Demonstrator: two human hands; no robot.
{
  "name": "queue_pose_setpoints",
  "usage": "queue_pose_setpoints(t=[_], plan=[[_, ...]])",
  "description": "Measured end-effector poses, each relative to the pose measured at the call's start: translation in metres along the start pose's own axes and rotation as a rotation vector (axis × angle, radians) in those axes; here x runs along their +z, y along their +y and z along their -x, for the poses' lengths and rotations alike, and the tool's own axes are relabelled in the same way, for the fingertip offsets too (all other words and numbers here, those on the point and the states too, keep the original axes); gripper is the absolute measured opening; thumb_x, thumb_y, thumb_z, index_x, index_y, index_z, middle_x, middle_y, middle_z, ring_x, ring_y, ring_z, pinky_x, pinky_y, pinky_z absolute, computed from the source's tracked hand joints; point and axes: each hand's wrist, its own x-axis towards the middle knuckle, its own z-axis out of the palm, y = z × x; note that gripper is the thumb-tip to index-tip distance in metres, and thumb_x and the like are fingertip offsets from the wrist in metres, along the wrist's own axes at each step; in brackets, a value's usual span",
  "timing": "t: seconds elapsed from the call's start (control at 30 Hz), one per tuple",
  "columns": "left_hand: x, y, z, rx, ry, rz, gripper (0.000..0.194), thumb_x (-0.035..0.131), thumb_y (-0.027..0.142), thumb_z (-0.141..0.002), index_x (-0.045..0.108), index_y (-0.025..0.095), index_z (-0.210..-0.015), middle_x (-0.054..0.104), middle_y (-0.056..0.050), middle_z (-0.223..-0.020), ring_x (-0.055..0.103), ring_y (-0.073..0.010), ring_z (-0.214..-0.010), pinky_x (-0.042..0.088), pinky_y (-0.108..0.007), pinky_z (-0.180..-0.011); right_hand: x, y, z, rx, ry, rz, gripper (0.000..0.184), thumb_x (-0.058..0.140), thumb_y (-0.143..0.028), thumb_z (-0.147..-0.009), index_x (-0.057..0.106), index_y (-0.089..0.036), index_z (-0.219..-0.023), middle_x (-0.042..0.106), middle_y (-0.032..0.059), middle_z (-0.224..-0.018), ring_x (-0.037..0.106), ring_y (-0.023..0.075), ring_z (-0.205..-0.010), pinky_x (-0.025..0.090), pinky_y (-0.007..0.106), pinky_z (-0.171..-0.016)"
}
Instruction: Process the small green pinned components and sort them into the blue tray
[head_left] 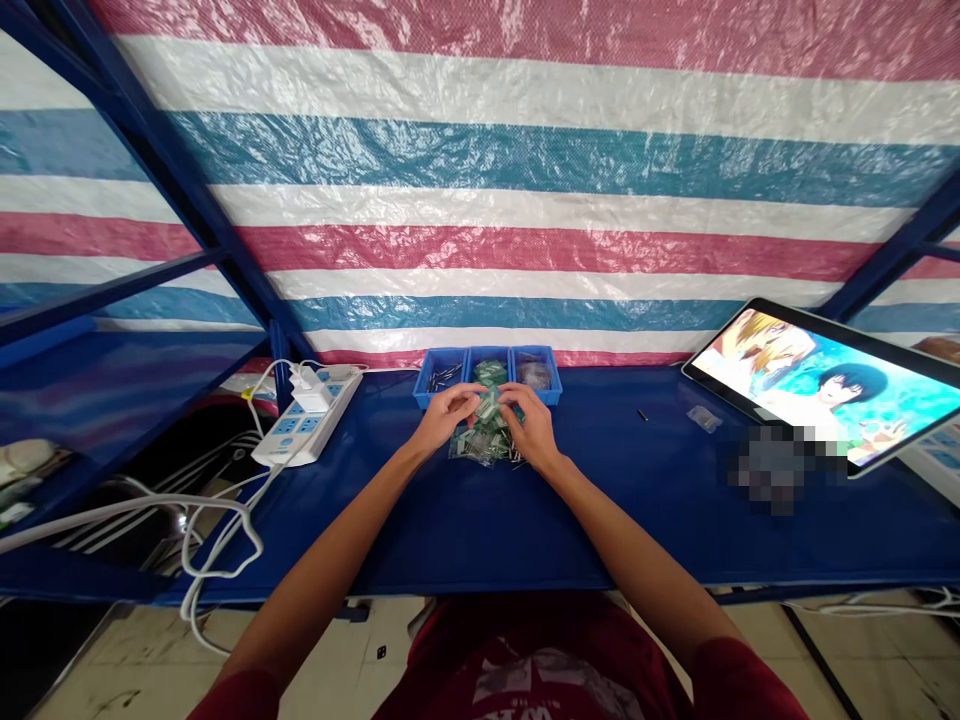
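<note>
Your red shirt (525, 665) sat behind your left hand (448, 416) and right hand (534, 428), which pinched a greenish packet (489, 405), blue trays (556, 396) beyond, likely for reach.

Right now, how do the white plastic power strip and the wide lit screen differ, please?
The white plastic power strip is narrow with blue socket faces; the wide lit screen has a black border around a colourful cartoon picture. The strip sits on the left, the screen on the right. Both are at the blue table.
</note>
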Motion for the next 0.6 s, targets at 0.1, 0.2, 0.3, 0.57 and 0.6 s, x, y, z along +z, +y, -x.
queue_pose_setpoints(t=[0.1, 0.2, 0.3, 0.57, 0.6], plan=[[-0.0021, 0.0013, 0.0006, 0.138, -0.027, -0.145, 0.048, 0.052, 0.058, -0.087, 0.069, 0.017, -0.105, 0.062, -0.012, -0.11, 0.062, -0.0222, -0.091, 0.053, -0.03, -0.071, 0.0014, -0.0001, 0.001, 0.036, 0.026, 0.027, 0.015, 0.047, -0.027, -0.093, 0.06, -0.021, -0.092, 0.068, 0.0085, -0.099, 0.063, 0.0204, -0.093, 0.05, 0.035, -0.084], [-0.002, 0.0044, 0.0032, 0.204, -0.059, -0.324, 0.043, 0.063, 0.054, -0.081, 0.07, 0.017, -0.102, 0.062, -0.012, -0.113, 0.058, -0.0257, -0.103, 0.05, -0.032, -0.081, 0.0024, 0.0001, 0.0018, 0.051, 0.049, 0.091, 0.016, 0.048, -0.029, -0.091, 0.061, -0.02, -0.089, 0.067, 0.0074, -0.088, 0.062, 0.0209, -0.086, 0.05, 0.035, -0.08], [-0.0009, 0.004, 0.0047, 0.13, -0.05, -0.405, 0.036, 0.061, 0.049, -0.084, 0.069, 0.014, -0.078, 0.066, -0.005, -0.075, 0.06, -0.0188, -0.073, 0.048, -0.029, -0.069, 0.0024, -0.0001, 0.0018, 0.03, 0.041, 0.096, 0.018, 0.049, -0.031, -0.091, 0.063, -0.019, -0.086, 0.066, 0.0067, -0.082, 0.061, 0.0202, -0.08, 0.05, 0.033, -0.075], [-0.0029, 0.0068, 0.0029, 0.019, -0.011, -0.041, 0.044, 0.066, 0.045, -0.082, 0.056, 0.015, -0.112, 0.053, 0.005, -0.055, 0.052, -0.0107, -0.048, 0.041, -0.021, -0.051, 0.0025, -0.0033, 0.0037, 0.088, -0.081, -0.08, 0.033, 0.04, -0.028, -0.096, 0.056, -0.022, -0.124, 0.067, 0.0019, -0.081, 0.06, 0.0139, -0.059, 0.052, 0.028, -0.063], [-0.0033, 0.008, 0.003, 0.004, -0.026, -0.006, 0.047, 0.066, 0.046, -0.081, 0.054, 0.016, -0.115, 0.053, 0.005, -0.055, 0.052, -0.0104, -0.048, 0.041, -0.02, -0.05, 0.0021, -0.0037, 0.0039, 0.072, -0.098, -0.085, 0.033, 0.037, -0.026, -0.097, 0.057, -0.023, -0.123, 0.067, 0.0026, -0.084, 0.061, 0.0137, -0.059, 0.052, 0.028, -0.064]])
